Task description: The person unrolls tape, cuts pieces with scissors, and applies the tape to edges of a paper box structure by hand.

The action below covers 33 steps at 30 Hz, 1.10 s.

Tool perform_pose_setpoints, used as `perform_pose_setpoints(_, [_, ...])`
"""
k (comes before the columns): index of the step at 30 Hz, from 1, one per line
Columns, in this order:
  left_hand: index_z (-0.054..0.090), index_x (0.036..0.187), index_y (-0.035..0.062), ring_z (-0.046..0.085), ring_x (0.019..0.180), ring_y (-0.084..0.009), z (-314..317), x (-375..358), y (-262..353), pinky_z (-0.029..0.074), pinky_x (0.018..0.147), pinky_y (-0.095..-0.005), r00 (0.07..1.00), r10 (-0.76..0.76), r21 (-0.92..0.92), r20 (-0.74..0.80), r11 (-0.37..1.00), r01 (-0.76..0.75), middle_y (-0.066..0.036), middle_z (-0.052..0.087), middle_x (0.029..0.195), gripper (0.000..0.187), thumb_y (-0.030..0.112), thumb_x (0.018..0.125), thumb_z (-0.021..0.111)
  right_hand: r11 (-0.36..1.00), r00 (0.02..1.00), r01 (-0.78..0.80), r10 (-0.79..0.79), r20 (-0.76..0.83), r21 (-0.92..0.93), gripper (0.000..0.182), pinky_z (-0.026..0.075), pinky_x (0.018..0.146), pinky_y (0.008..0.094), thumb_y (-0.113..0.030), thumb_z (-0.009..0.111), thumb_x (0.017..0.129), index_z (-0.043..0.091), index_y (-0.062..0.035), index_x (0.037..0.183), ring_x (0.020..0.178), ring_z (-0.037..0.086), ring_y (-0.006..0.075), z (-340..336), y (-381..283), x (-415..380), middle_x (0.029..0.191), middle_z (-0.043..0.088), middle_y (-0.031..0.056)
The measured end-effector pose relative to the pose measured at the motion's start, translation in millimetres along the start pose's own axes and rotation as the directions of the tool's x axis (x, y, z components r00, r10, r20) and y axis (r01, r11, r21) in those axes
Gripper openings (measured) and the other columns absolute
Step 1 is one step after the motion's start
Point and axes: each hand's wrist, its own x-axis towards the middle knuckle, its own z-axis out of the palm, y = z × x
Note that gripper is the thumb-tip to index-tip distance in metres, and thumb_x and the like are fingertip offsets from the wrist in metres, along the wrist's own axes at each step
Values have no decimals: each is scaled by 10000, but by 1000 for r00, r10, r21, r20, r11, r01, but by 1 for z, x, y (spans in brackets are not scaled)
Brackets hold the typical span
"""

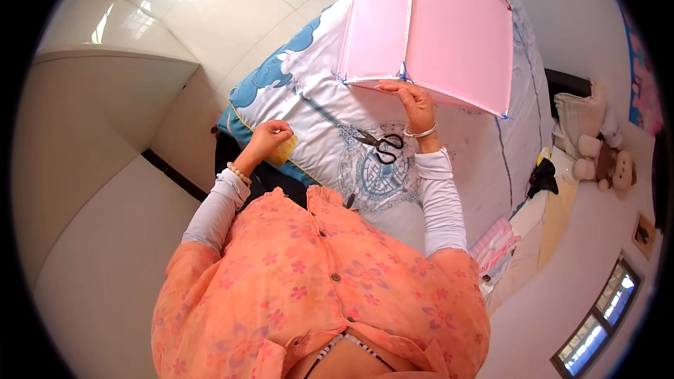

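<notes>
White-and-blue patterned bedspread [325,146], pink panelled box [458,36], right hand [417,107] at its near edge, left hand [267,140] pinched, can't tell what either grips, black-handled scissors [378,143] between.

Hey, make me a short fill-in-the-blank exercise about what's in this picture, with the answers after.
1. The boxy item's panels are ____.
2. The scissors have ____ handles.
3. The grip nearer the boxy item is the ____ one.
4. The orange shirt is printed with ____.

Missing words: pink; black; right; flowers.
</notes>
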Motion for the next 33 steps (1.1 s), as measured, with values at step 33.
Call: perform_pose_setpoints(33, [626, 811, 4, 553, 826, -89, -52, -58, 38, 455, 757, -250, 980, 194, 178, -52, 967, -182, 3, 611, 925, 136, 132, 828, 668, 986, 875, -99, 151, -460, 136, 188, 463, 789, 280, -121, 479, 936, 646, -33, 942, 884, 609, 136, 2, 86, 7, 922, 677, 50])
